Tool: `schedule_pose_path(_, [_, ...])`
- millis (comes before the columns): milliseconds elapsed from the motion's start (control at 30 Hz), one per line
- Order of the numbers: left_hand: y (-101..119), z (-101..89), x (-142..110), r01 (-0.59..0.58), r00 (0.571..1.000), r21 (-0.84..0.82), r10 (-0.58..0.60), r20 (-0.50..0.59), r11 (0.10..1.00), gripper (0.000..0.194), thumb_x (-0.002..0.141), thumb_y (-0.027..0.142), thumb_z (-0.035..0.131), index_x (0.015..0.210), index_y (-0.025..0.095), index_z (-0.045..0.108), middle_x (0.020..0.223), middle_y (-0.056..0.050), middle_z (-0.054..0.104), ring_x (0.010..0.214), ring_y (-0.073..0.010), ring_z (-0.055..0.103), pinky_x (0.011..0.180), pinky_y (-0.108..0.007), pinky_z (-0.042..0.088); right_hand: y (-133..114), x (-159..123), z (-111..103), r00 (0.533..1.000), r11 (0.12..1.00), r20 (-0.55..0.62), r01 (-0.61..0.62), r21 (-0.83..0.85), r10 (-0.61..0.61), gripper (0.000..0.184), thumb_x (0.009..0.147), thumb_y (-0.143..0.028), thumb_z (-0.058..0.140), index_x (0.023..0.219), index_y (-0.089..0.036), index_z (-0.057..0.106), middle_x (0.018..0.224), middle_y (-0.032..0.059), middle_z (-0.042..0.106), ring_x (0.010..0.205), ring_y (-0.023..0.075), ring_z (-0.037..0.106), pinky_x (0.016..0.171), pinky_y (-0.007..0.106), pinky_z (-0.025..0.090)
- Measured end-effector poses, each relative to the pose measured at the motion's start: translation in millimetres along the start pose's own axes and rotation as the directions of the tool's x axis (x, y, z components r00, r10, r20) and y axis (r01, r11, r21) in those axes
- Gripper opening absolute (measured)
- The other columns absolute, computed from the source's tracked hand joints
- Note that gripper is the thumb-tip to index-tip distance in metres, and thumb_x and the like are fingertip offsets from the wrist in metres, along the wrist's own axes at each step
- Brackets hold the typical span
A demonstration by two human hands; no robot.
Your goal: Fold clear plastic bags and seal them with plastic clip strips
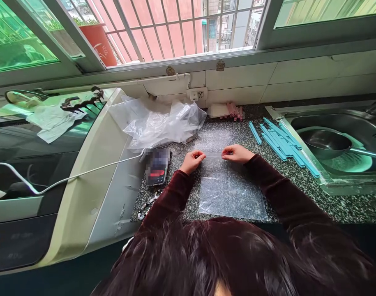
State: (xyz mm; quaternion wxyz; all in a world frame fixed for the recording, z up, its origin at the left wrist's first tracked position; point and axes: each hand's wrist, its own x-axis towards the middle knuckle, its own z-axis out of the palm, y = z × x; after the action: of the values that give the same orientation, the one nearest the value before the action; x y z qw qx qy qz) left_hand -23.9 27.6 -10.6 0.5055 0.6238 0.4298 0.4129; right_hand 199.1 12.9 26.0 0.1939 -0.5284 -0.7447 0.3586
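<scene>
A clear plastic bag lies flat on the speckled counter in front of me. At its far edge, my left hand pinches the left corner between thumb and fingers. My right hand is closed on the same edge, a short way to the right. Between the two hands the edge of the bag runs in a straight line. Beyond my hands, a heap of clear plastic bags is piled at the back left. Several light-blue strips lie in a loose pile to the right.
A phone with a white cable lies left of my arm, beside a washing machine. Pink strips sit near the wall under a socket. At the right is a sink holding a pan.
</scene>
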Motion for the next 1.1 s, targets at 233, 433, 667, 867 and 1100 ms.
schedule_pose_path(233, [2.1, -1.7, -0.2, -0.025, 1.000, 0.021, 0.025, -0.004, 0.999, 0.023, 0.064, 0.036, 0.064, 0.059, 0.015, 0.055, 0.056, 0.003, 0.050, 0.056, -0.0092, 0.043, 0.058, -0.023, 0.036, 3.8, -0.8, -3.8, 1.000, 1.000, -0.017, 0.017, -0.013, -0.017, 0.019, 0.066, -0.030, 0.056, 0.067, -0.013, 0.064, 0.060, 0.0014, 0.059, 0.059, 0.0114, 0.050, 0.059, 0.024, 0.038])
schedule_pose_path(433, [6.4, -1.7, -3.9, -0.017, 0.990, 0.050, 0.010, 0.138, 0.999, 0.029, 0.063, 0.042, 0.065, 0.060, 0.015, 0.056, 0.056, 0.003, 0.050, 0.054, -0.0088, 0.042, 0.054, -0.022, 0.034, 2.5, -0.4, 1.1, 0.997, 0.997, -0.018, 0.068, -0.027, -0.069, 0.020, 0.067, -0.031, 0.057, 0.068, -0.013, 0.066, 0.059, 0.0008, 0.058, 0.058, 0.0108, 0.049, 0.059, 0.024, 0.037])
schedule_pose_path(667, [4.5, -0.4, -3.3, -0.063, 0.991, 0.010, 0.062, 0.116, 0.998, 0.026, 0.062, 0.038, 0.068, 0.059, 0.014, 0.058, 0.057, 0.002, 0.052, 0.055, -0.0092, 0.045, 0.056, -0.023, 0.037, 2.4, -0.3, 1.1, 0.998, 0.998, -0.025, 0.065, -0.027, -0.065, 0.019, 0.067, -0.032, 0.058, 0.068, -0.014, 0.065, 0.060, 0.0005, 0.057, 0.059, 0.0110, 0.049, 0.060, 0.024, 0.038])
schedule_pose_path(867, [4.0, -1.7, -2.8, -0.071, 0.994, 0.040, 0.067, 0.085, 0.997, 0.025, 0.062, 0.037, 0.068, 0.059, 0.014, 0.059, 0.057, 0.002, 0.053, 0.056, -0.0092, 0.046, 0.056, -0.023, 0.037, 7.5, 0.4, 0.8, 0.992, 0.993, -0.063, 0.101, -0.063, -0.105, 0.018, 0.070, -0.031, 0.057, 0.068, -0.015, 0.066, 0.062, 0.0017, 0.060, 0.061, 0.0119, 0.051, 0.062, 0.024, 0.039])
schedule_pose_path(1100, [4.9, -0.3, -3.7, -0.009, 0.994, -0.007, 0.009, 0.113, 1.000, 0.028, 0.060, 0.039, 0.070, 0.062, 0.014, 0.059, 0.059, 0.001, 0.056, 0.056, -0.0100, 0.050, 0.057, -0.023, 0.041, 4.7, 1.5, 2.8, 0.983, 0.975, -0.052, 0.165, -0.150, -0.175, 0.016, 0.071, -0.028, 0.056, 0.070, -0.015, 0.066, 0.066, 0.0028, 0.062, 0.063, 0.0126, 0.052, 0.063, 0.024, 0.038])
